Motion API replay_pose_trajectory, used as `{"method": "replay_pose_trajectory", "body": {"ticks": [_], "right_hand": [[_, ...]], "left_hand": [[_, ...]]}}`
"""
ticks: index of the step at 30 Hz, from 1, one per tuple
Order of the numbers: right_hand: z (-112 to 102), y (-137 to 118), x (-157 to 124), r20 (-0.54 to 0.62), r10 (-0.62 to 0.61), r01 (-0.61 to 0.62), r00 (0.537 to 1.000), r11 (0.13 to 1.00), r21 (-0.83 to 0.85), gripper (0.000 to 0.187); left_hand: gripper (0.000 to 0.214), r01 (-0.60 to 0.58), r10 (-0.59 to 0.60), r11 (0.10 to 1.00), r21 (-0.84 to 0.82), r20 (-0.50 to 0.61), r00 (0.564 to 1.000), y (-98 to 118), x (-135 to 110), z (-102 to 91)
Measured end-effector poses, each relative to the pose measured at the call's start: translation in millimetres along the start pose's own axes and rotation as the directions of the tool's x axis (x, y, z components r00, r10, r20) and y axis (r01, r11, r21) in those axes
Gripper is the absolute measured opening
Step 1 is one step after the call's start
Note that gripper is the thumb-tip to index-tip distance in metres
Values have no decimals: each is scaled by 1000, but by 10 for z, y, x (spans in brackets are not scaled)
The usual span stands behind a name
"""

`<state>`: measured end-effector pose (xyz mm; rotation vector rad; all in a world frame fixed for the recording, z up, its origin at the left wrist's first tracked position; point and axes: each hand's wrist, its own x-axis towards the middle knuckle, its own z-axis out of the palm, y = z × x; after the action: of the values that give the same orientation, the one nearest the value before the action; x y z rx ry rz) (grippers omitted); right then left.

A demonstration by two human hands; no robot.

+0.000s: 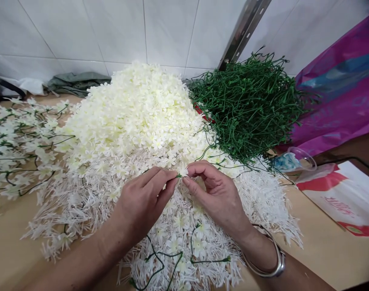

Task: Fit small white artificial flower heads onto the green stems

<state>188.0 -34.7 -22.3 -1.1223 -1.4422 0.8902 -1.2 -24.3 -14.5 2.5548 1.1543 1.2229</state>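
My left hand (146, 198) pinches a short green plastic stem (178, 176) between thumb and forefinger. Facing it, my right hand (216, 194) has its thumb and fingertips closed on a small white artificial flower (183, 171). Stem and flower meet between the two hands; how far one sits in the other is too small to tell. Beneath the hands spreads a mat of white plastic stalks (169, 214) with loose flowers on it. Several dark green stems (164, 255) lie across it, near my body. Behind rises a big heap of white flowers (142, 109).
A pile of green stems (251, 101) stands at the back right. Assembled flower sprigs (23, 141) lie at the left. On the right are a clear plastic cup (302, 159), a red and white packet (342, 198) and a purple bag (338, 89). A metal post (245, 30) stands against the tiled wall.
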Motion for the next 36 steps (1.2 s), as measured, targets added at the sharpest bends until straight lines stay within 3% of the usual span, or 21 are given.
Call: {"method": "replay_pose_trajectory", "body": {"ticks": [10, 20, 30, 33, 36], "right_hand": [[68, -20, -48, -27, 58, -57, 998, 998, 25, 8], [43, 31, -20, -4, 111, -111, 994, 993, 48, 6], [117, 42, -39, -23, -29, 27, 999, 995, -92, 11], [64, 14, -4, 20, -14, 16, 1000, 998, -67, 10], [-19, 12, 48, 52, 69, -71, 996, 997, 30, 8]], "left_hand": [[8, 181, -182, 971, -155, 6, 983, -3, -29, 107], [12, 438, -411, 826, -354, 151, 899, -2, -42, 137], [15, 505, -473, 759, -412, 183, 862, 4, -28, 149], [16, 538, -489, 710, -454, 231, 841, -17, -22, 134], [19, 554, -456, 672, -491, 315, 832, -43, -1, 107]]}}
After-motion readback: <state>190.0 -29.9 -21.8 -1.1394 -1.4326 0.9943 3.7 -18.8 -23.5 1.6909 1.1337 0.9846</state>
